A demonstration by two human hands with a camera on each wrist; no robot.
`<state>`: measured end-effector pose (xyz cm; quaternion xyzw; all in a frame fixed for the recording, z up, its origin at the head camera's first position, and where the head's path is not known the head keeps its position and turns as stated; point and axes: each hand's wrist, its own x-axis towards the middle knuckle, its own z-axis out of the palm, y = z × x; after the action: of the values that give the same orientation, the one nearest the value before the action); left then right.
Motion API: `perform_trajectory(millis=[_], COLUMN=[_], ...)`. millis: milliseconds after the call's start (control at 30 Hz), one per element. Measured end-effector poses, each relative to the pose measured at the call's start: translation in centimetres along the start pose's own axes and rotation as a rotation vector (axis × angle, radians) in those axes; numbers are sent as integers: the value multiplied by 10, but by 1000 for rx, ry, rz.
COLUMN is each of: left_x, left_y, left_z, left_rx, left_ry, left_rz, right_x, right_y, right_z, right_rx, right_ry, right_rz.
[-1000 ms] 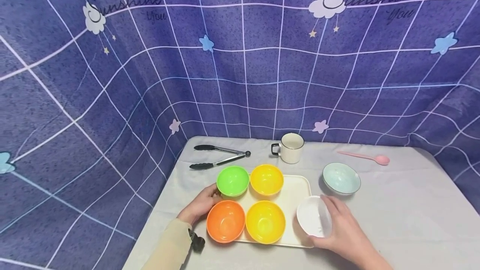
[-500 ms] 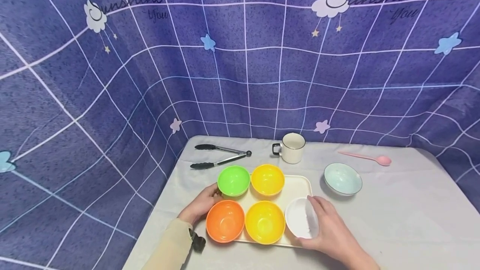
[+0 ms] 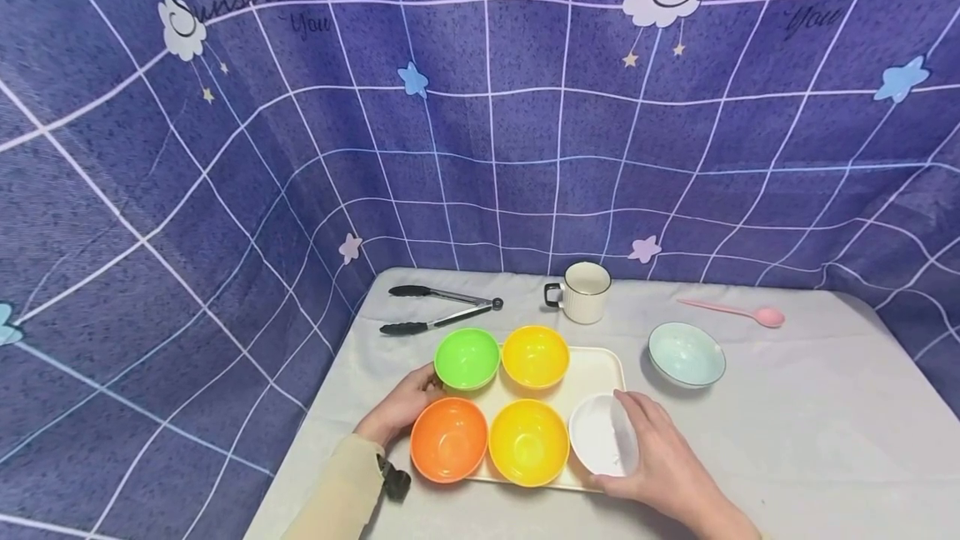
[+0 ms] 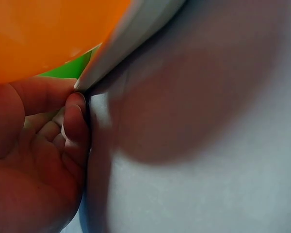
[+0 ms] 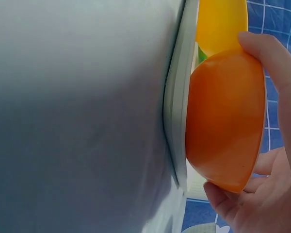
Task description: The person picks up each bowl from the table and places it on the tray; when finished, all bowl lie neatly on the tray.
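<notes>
My right hand (image 3: 663, 461) grips a bowl (image 3: 602, 436) at the right end of the cream tray (image 3: 588, 369). In the head view its inside looks white; the right wrist view shows its outside as orange (image 5: 225, 121), with thumb and fingers at opposite sides of the rim. Right beside it sits a yellow bowl (image 3: 528, 442), then an orange bowl (image 3: 448, 440) at the near left. Behind them stand a green bowl (image 3: 467, 358) and another yellow bowl (image 3: 536, 357). My left hand (image 3: 405, 407) pinches the tray's left edge (image 4: 128, 41) between thumb and finger.
Black-handled tongs (image 3: 442, 311) lie at the back left, spread apart. A cream mug (image 3: 587, 294) with a black handle stands behind the tray. To the right are a pale blue bowl (image 3: 686, 355) and a pink spoon (image 3: 767, 317). A purple patterned curtain (image 3: 517, 132) closes off the back.
My right hand has moved the white-lined bowl left across the tray, up beside the near yellow bowl, and has stayed there since half a second ago. My left hand keeps its place.
</notes>
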<state>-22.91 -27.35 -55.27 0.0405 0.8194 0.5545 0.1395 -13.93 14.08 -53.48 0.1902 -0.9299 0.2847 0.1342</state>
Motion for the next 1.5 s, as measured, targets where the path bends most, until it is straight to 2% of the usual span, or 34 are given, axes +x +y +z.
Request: perform_trajectory(millis=[267,400,533,767,967,1200,1500], left_x=[0,0,1,-1,-2,-2,-2], left_y=[-1,-3,-4,-4,-2,-1,0], left_z=[-2,-2,-2,-1,2,1,1], left_rx=[-26,-12,-8,-30,-29,-28,-18], left_ry=[16,19,17,-1,-3,3,6], left_rz=[-3,4,6,9,19,20,10], right_x=[4,15,33,59,67,69,74], right_y=[2,13,36,93,122,131,132], right_z=[-8,-20,-39,-61,-65,-61,-57], right_rx=[12,15,-18,-100,-139,-102,-105], right_ry=[-37,-2,42,109,78,43,79], right_rz=[13,1,4,8,36,75,67])
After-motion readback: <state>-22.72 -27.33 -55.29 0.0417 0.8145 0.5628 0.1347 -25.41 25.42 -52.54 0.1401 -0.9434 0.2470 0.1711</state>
